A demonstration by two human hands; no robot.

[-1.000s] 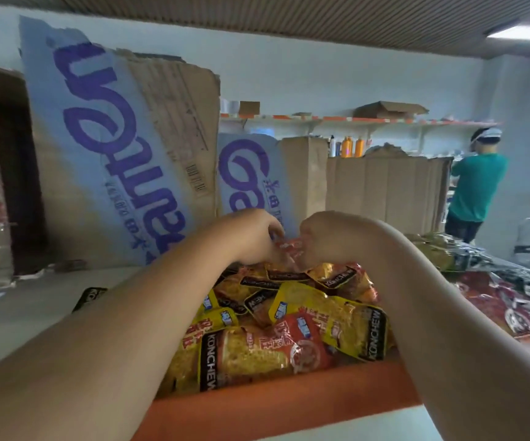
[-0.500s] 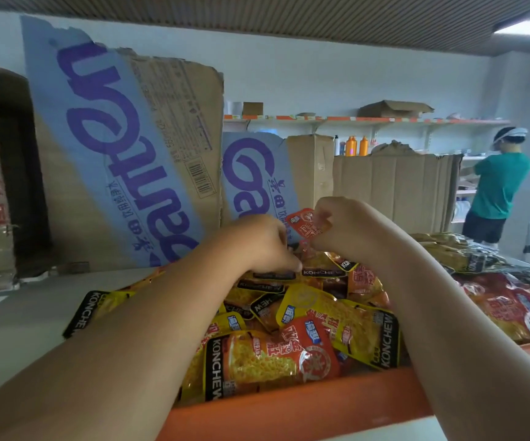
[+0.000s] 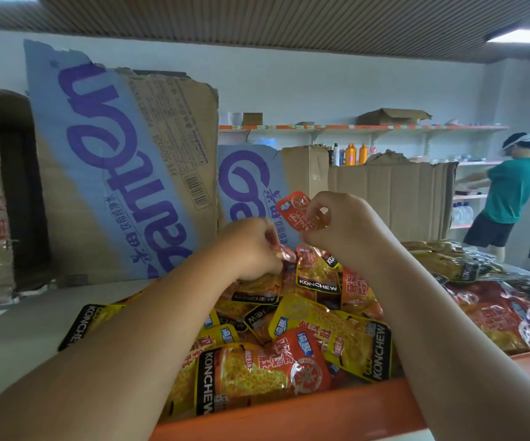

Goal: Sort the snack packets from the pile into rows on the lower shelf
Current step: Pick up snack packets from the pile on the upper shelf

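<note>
A pile of yellow and orange KONCHEW snack packets (image 3: 330, 338) lies on the shelf behind its orange front edge (image 3: 289, 415). My right hand (image 3: 343, 230) pinches a small orange packet (image 3: 294, 210) and holds it upright above the back of the pile. My left hand (image 3: 251, 249) is just left of it, fingers curled round another small shiny packet (image 3: 284, 253) at the pile's top. Both forearms reach in from the bottom corners.
Torn cardboard sheets with purple print (image 3: 123, 167) lean at the back left and centre (image 3: 247, 183), plain cardboard (image 3: 391, 198) to the right. Darker red and yellow packets (image 3: 505, 310) lie at the right. A person in a green shirt (image 3: 508, 192) stands at far shelves.
My right hand has lifted the small orange packet clear of the pile. My left hand stayed low at the pile's top. The view shifted slightly.
</note>
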